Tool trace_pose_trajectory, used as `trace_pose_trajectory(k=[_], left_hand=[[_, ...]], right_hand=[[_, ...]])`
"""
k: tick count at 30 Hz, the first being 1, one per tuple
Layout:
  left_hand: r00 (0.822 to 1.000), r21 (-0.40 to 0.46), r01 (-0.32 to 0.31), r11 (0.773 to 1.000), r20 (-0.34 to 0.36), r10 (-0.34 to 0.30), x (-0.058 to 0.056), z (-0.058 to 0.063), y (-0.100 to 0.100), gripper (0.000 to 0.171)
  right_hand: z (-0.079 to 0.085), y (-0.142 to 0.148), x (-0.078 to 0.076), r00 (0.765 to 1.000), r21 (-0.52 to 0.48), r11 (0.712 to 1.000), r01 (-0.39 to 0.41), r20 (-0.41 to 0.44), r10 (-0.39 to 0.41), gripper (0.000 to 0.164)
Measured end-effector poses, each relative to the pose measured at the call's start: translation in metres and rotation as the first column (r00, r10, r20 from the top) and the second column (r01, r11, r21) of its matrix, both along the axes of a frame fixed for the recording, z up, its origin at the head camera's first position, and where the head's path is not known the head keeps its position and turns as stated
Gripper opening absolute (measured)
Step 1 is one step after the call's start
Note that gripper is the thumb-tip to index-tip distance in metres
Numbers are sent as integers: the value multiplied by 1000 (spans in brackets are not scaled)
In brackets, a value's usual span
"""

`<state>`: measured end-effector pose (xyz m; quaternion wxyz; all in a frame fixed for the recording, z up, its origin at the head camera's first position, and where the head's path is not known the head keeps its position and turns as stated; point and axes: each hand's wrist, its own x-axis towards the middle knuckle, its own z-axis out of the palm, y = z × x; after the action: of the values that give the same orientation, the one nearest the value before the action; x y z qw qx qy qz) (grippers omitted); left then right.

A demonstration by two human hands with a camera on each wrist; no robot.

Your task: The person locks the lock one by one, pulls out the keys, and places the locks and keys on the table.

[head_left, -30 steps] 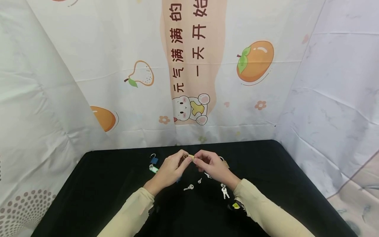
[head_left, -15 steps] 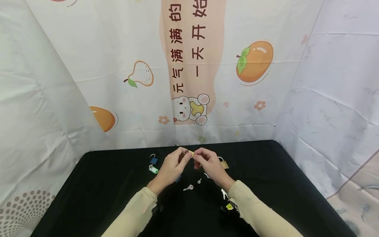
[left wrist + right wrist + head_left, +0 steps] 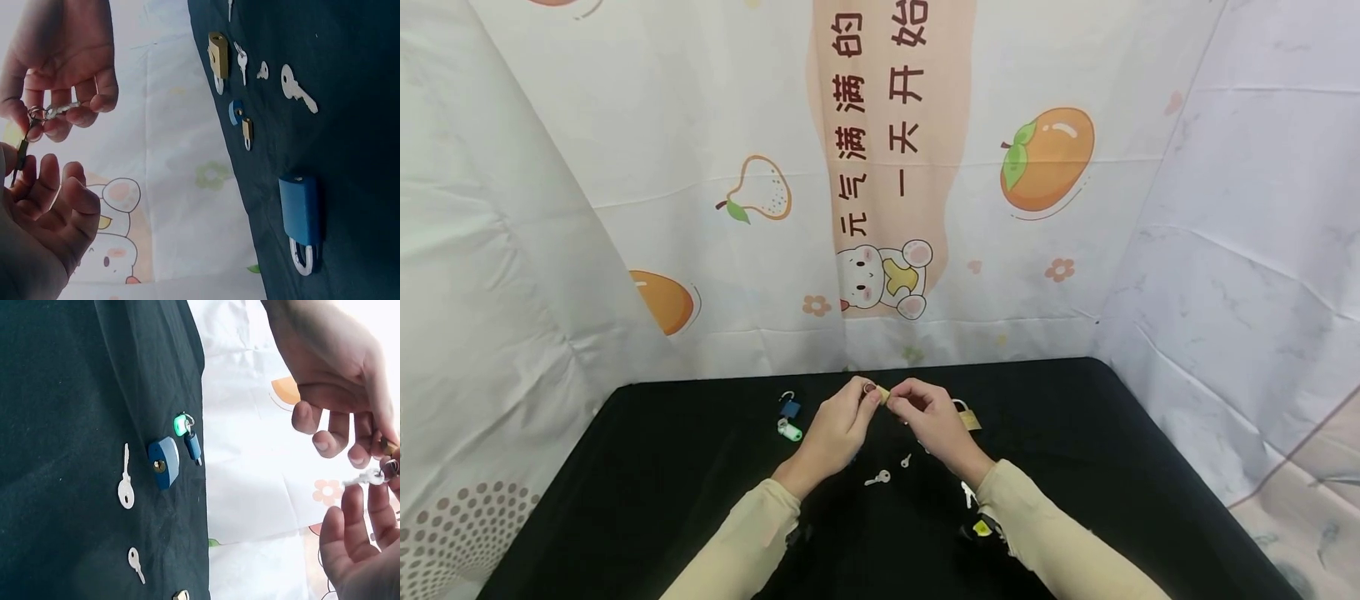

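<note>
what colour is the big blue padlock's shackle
Silver shackle, clearest in the left wrist view.

Site type: improvised, fabric-walled booth; the building around it cannot be identified. A back curtain (image 3: 692, 108), printed with fruit motifs (image 3: 1048, 158), a cartoon animal (image 3: 863, 279) and Chinese characters (image 3: 850, 142), hangs beyond the far edge of the black-draped table (image 3: 647, 475). Creased left (image 3: 475, 250) and right curtains (image 3: 1247, 250) enclose the sides.
</note>
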<state>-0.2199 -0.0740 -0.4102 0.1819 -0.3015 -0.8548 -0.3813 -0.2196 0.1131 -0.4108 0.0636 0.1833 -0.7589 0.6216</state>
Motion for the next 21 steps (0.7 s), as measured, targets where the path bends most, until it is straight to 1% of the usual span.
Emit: trace_pose_trajectory(k=[2, 6, 9, 13, 15, 17, 18, 19, 20, 21], left_hand=[[1000, 0, -5, 1000, -5, 5, 0, 0, 1, 24], [1000, 9, -19, 1000, 0, 19, 1, 2, 3, 25], [1000, 12, -21, 1000, 20, 21, 2, 2, 3, 25], [998, 6, -4, 1000, 69, 3, 1, 0, 2, 26], [995, 27, -31, 999, 99, 29, -1, 0, 0, 27], [991, 26, -83, 996, 108, 80, -6, 2, -6, 27], [987, 21, -101, 995, 131, 98, -8, 4, -10, 25], [980, 3, -110, 994, 169, 108, -10, 6, -15, 24], [971, -24, -100, 995, 216, 103, -12, 7, -20, 23], [961, -67, -69, 995, 265, 84, -14, 9, -25, 24]], right_hand=[[1, -1, 0, 1000, 15, 1000, 21, -13, -20, 10], [1, -2, 0, 999, 10, 999, 49, -21, -48, 9], [0, -3, 2, 998, 12, 998, 60, -9, -60, 9], [-5, -2, 3, 998, 42, 997, 61, 1, -61, 10], [-7, -1, 4, 998, 55, 997, 60, 2, -60, 9], [-10, 3, 5, 999, 68, 997, 49, 15, -50, 10], [-12, 5, 6, 999, 74, 997, 37, 28, -39, 9], [-14, 8, 7, 999, 81, 996, 23, 44, -27, 9], [-17, 10, 7, 998, 95, 995, 7, 59, -13, 8], [-19, 13, 7, 997, 109, 994, -13, 75, 5, 8]])
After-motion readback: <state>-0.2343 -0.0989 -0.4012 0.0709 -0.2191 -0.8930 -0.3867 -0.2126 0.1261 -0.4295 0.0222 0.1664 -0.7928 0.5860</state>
